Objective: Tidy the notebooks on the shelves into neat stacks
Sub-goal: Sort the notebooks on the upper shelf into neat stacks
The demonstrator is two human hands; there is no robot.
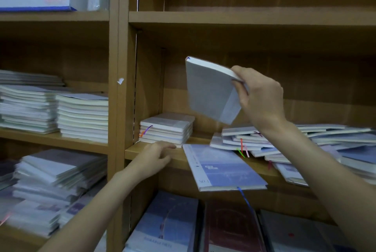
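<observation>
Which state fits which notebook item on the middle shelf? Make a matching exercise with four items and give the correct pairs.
Column A
1. grey notebook
2. small neat stack
3. blue notebook
4. messy pile

Column B
a. lies flat, overhanging the shelf edge, blue ribbon dangling
b. held up in the air by the right hand
c. squared up at the shelf's left end, near the left hand
d. slanted and spread out along the right of the shelf

Pairs: 1-b, 2-c, 3-a, 4-d

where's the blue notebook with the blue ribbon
In the head view, the blue notebook lies at centre, overhanging the middle shelf's front edge, between the neat small stack and the messy pile.
</observation>
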